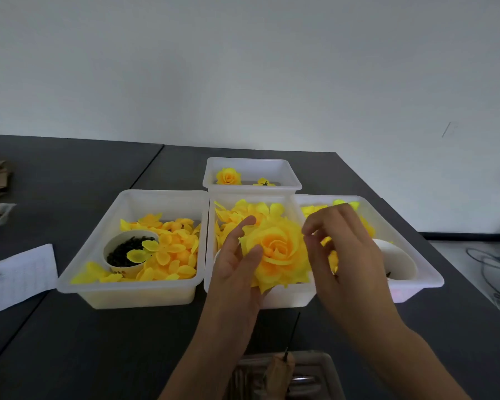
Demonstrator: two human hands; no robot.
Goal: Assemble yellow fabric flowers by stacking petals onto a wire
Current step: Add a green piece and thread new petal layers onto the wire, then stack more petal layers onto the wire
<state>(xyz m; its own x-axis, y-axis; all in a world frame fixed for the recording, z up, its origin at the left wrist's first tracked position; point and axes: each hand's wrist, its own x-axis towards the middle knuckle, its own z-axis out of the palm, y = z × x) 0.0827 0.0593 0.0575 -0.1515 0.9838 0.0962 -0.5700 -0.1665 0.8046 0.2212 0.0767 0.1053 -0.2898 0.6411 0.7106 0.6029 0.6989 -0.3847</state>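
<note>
Over middle bin [260, 298]: flower [277, 252], face up.
Left hand [237, 269]: cups flower from below-left, thumb on petals.
Right hand [344, 249]: fingers curled just right of flower; possibly pinching an outer petal, cannot tell.
Wire [293, 332]: upright below, nearer the body.

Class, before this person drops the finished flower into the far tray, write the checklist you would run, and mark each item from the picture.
1. Left hand holds the flower: ok.
2. Right hand free beside the petals: ok.
3. Flower looks full, centre closed: ok.
4. Flower off the wire: ok.
5. Far tray has room beside two flowers: ok.
6. Backing piece fitted underneath: cannot tell.
</note>
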